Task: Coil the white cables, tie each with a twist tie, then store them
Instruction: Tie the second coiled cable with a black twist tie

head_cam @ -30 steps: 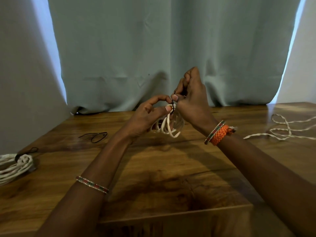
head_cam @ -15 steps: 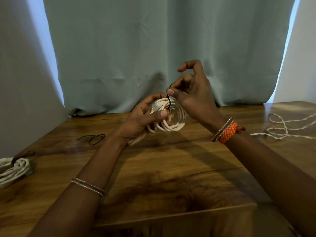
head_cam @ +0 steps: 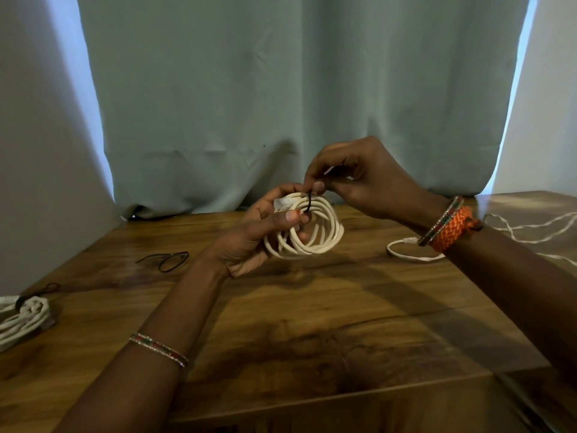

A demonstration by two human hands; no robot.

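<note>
Black twist tie [head_cam: 309, 202] is pinched at its upper end by the right hand [head_cam: 368, 185], thumb and fingertips curled tight on it. It wraps the top of the white coil [head_cam: 307, 235], which the left hand [head_cam: 249, 235] grips above the wooden table [head_cam: 312, 323]. A tied bundle [head_cam: 22, 317] lies far left, loose cable [head_cam: 524, 226] right.

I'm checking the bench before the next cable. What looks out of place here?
Nothing is damaged or spilled. The one untidy thing is the loose white cable sprawled uncoiled at the table's right side. The left hand holds the coiled cable while the right hand pinches its black twist tie.
</note>
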